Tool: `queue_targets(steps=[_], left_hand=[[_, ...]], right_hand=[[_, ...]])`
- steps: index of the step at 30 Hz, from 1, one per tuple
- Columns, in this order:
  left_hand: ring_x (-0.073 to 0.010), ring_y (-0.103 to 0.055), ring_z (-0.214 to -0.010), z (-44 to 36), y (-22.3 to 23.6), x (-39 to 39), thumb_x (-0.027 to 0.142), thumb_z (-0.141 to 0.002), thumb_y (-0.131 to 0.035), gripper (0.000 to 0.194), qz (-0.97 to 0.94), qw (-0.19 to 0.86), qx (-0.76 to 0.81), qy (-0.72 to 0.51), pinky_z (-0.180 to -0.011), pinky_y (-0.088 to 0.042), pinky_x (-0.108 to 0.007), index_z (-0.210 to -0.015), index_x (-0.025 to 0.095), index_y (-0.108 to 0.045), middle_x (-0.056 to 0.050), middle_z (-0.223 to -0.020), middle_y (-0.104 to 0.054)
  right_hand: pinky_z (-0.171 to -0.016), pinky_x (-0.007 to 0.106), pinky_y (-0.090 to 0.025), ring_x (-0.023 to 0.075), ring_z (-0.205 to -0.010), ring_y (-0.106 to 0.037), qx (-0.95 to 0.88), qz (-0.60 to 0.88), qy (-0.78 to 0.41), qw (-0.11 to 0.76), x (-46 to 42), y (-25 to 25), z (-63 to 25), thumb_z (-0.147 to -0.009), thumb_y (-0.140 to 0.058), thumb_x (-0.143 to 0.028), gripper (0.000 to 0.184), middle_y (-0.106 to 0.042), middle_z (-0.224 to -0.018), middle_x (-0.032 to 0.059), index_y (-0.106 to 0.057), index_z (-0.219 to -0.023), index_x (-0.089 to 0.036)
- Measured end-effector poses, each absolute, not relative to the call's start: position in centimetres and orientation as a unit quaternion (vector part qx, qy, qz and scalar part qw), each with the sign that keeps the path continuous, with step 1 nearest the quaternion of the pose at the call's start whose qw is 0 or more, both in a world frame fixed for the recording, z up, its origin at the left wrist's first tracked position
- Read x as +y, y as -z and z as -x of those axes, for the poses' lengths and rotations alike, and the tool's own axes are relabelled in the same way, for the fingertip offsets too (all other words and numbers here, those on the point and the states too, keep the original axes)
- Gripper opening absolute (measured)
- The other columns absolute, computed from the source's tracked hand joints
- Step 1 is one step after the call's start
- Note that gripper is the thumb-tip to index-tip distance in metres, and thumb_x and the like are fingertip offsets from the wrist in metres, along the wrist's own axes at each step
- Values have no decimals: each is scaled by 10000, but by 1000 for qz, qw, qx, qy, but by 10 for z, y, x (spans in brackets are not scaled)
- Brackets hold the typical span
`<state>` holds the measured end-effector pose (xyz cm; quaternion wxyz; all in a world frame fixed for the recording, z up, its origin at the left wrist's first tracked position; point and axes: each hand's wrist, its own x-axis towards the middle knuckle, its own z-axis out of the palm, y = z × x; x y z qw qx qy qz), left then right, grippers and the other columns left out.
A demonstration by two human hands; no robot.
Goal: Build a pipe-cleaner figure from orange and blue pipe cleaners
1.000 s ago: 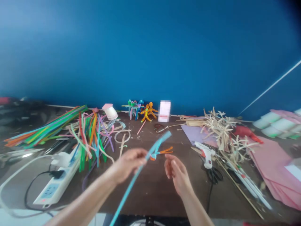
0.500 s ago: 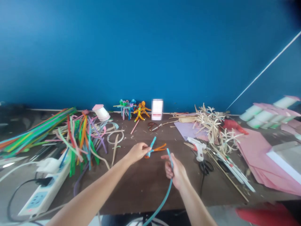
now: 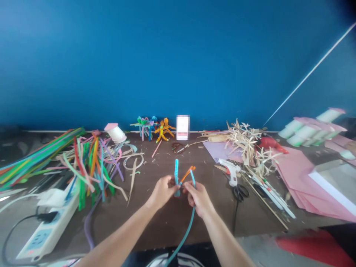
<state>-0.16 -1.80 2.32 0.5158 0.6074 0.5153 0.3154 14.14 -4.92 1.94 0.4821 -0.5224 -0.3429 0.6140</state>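
Above the near middle of the dark table (image 3: pixel 155 222), here I am with both hands close together in the head view, fingertips almost meeting. My left hand (image 3: pixel 164 192) has thumb and fingers pressed together, pinching the blue-and-orange piece (image 3: pixel 176 171), its blue end pointing up and its orange stems leaning over towards my right. And over on that side, my right hand (image 3: pixel 199 196) is curled shut round the long blue strip (image 3: pixel 190 222), whose tip pokes up above my fingers while the rest curves down past the table edge. Thumb and forefinger are drawn together right beside the piece; whether they touch it, I can't tell. Off to my left, a heap of coloured strips (image 3: pixel 93 161) spreads out behind the power strip (image 3: pixel 52 226). Back by the blue wall (image 3: pixel 178 63), little fuzzy figures (image 3: pixel 162 130) stand near a pixelated white shape (image 3: pixel 183 127). On my right, look, the glue gun (image 3: pixel 232 171) lies just beyond the black scissors (image 3: pixel 240 193), with pink sheets (image 3: pixel 297 178) farther over.
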Motion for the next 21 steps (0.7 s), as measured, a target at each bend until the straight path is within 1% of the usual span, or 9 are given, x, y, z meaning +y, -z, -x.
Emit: queue_targets(steps=[3,5,8,10,11,12,14,17,21], left_hand=[[-78,-443,-372,5,-32,-23,364,-679,-572,293,-582,551,517,-300,-359,-317,-187,-827,112,-567,-19,-622,-619],[-66,-409,-352,9,-37,-23,382,-675,-580,310,-580,566,512,-284,-352,-294,-184,-829,113,-582,-7,-602,-615],[-105,-515,-496,13,-42,-22,359,-653,-619,274,-571,603,479,-285,-476,-378,-204,-785,120,-600,-11,-645,-631],[-134,-559,-633,15,-43,-23,319,-632,-650,225,-549,622,461,-313,-610,-409,-225,-726,123,-594,-11,-671,-634],[-136,-559,-661,15,-43,-24,303,-625,-659,208,-534,628,460,-329,-641,-405,-228,-704,125,-585,-7,-669,-628],[-130,-552,-653,15,-42,-25,293,-623,-663,201,-517,633,464,-341,-637,-399,-226,-696,127,-577,0,-651,-615],[-106,-519,-583,13,-39,-28,283,-616,-671,213,-479,643,479,-356,-556,-368,-207,-720,131,-563,21,-603,-574],[-89,-495,-545,11,-34,-32,267,-596,-685,296,-415,664,499,-371,-488,-317,-189,-823,143,-542,37,-606,-548],[-105,-529,-604,11,-34,-33,259,-588,-692,386,-372,701,501,-345,-522,-330,-198,-928,137,-556,6,-674,-590]], right_hand=[[-280,160,-166,2,-281,-275,-386,527,-593,471,-51,-25,-139,-671,-613,-418,298,-502,-497,-49,-555,-671,-125],[-289,161,-165,11,-289,-266,-402,537,-579,464,-50,-29,-139,-667,-620,-391,273,-439,-423,-72,-557,-648,-126],[-298,165,-164,20,-291,-260,-400,552,-573,455,-49,-33,-139,-675,-610,-382,263,-385,-368,-86,-553,-621,-131],[-301,168,-168,24,-291,-272,-408,544,-586,441,-50,-35,-139,-684,-598,-405,280,-440,-383,-68,-553,-630,-134],[-302,170,-173,25,-291,-281,-414,535,-595,433,-51,-36,-138,-686,-595,-415,285,-481,-407,-54,-551,-640,-137],[-302,171,-178,26,-291,-288,-419,526,-604,428,-52,-37,-138,-679,-602,-416,280,-521,-441,-43,-548,-656,-142],[-304,171,-185,26,-298,-301,-423,514,-612,426,-54,-36,-136,-648,-635,-390,253,-564,-503,-34,-545,-685,-156],[-320,175,-180,29,-319,-314,-427,522,-598,433,-56,-32,-134,-611,-666,-328,206,-538,-484,-45,-551,-647,-161],[-342,182,-175,30,-338,-312,-438,525,-590,429,-56,-25,-134,-644,-615,-282,161,-495,-451,-47,-551,-570,-155]])
